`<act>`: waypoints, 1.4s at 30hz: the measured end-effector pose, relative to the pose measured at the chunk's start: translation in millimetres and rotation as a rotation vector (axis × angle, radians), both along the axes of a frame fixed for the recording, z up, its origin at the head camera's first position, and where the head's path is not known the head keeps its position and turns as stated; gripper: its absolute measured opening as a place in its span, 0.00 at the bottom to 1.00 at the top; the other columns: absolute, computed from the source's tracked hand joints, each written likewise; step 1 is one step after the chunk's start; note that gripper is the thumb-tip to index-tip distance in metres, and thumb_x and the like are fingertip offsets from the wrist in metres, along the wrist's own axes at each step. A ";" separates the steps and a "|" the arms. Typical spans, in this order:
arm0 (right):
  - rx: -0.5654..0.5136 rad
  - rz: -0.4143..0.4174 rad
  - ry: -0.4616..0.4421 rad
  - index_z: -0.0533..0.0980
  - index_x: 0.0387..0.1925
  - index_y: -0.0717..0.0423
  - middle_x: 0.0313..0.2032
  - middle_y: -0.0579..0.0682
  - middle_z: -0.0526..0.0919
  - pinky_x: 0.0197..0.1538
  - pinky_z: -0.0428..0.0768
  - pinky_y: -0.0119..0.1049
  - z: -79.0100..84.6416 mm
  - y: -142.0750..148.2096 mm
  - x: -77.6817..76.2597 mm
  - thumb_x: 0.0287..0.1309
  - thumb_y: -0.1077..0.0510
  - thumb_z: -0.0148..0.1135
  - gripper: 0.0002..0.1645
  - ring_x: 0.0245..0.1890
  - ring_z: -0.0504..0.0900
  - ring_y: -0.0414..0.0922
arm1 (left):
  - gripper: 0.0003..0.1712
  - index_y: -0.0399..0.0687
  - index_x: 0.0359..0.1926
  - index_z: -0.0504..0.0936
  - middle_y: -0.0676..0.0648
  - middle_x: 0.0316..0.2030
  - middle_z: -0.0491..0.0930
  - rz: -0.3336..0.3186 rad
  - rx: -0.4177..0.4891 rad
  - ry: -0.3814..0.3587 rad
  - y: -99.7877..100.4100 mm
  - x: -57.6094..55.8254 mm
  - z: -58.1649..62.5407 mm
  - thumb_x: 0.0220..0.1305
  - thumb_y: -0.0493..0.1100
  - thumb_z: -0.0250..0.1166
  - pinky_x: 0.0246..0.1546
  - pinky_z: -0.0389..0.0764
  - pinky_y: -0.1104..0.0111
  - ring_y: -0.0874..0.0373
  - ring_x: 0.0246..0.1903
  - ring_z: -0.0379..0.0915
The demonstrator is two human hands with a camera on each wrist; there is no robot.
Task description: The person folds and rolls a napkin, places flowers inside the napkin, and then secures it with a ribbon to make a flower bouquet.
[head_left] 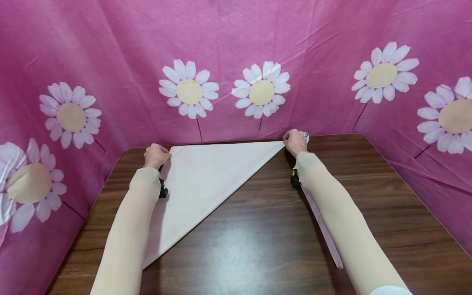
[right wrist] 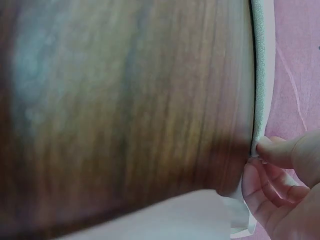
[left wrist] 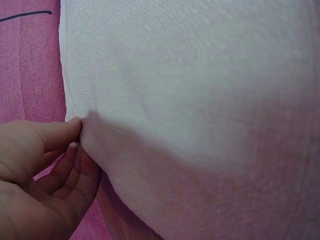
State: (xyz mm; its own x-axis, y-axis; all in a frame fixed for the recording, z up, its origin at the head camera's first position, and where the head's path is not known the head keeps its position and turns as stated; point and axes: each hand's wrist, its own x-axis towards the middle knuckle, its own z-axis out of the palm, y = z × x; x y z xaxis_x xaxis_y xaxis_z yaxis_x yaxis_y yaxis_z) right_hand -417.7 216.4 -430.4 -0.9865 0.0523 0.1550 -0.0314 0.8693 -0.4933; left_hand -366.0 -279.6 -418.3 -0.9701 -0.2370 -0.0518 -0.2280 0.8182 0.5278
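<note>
A white cloth lies as a triangle on the left half of the wooden table, its long slanting edge running from the far right tip down to the near left. My left hand pinches its far left corner; in the left wrist view, the thumb and fingers meet on the cloth's edge. At the far right tip, my right hand pinches the cloth between thumb and fingertips, also visible in the right wrist view. A narrow pale strip extends nearward under my right forearm; whether it joins the cloth is hidden.
The brown wooden table has its far edge just beyond both hands. A pink curtain printed with white daisies hangs behind it and along both sides. Dark wrist cameras sit under both pale sleeves.
</note>
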 end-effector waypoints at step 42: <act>-0.056 0.250 -0.074 0.78 0.59 0.66 0.52 0.66 0.83 0.57 0.75 0.54 22.4 -4.3 25.6 0.69 0.60 0.56 0.21 0.48 0.80 0.58 | 0.38 0.28 0.70 0.65 0.27 0.65 0.68 -0.421 -0.064 -0.037 11.7 40.9 34.7 0.71 0.50 0.62 0.65 0.64 0.42 0.31 0.64 0.63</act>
